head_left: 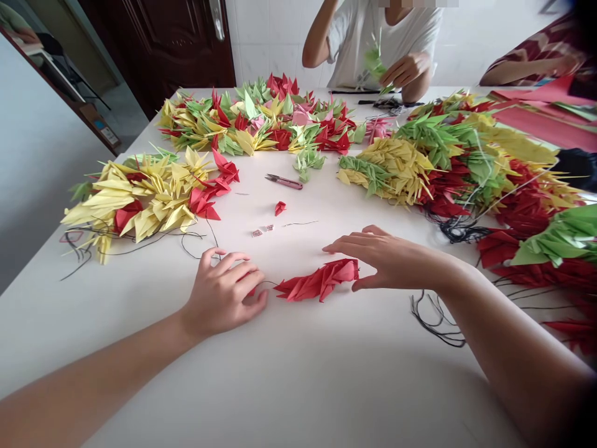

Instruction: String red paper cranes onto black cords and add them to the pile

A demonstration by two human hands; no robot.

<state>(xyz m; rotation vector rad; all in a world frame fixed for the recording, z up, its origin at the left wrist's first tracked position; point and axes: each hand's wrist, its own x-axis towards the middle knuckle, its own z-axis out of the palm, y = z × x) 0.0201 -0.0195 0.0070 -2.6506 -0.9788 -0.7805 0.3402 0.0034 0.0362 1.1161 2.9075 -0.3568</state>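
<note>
A short row of folded red paper pieces (319,281), packed together like strung paper cranes, lies on the white table between my hands. A thin dark thread (269,283) runs from its left end toward my left hand (226,292). That hand rests palm down, fingers apart and slightly bent; a bit of red shows beside its thumb, mostly hidden. My right hand (392,258) hovers at the row's right end, open, with fingers stretched leftward and thumb below. Past them lie a small red folded piece (280,208) and thread snips (284,182).
Yellow and red strung cranes (153,193) lie at left, a multicoloured heap (261,124) at the back. Another long pile (401,168) and black cords (436,323) are at right. Across the table, a person (368,43) holds green folded paper (374,62); another sleeve (536,53) shows.
</note>
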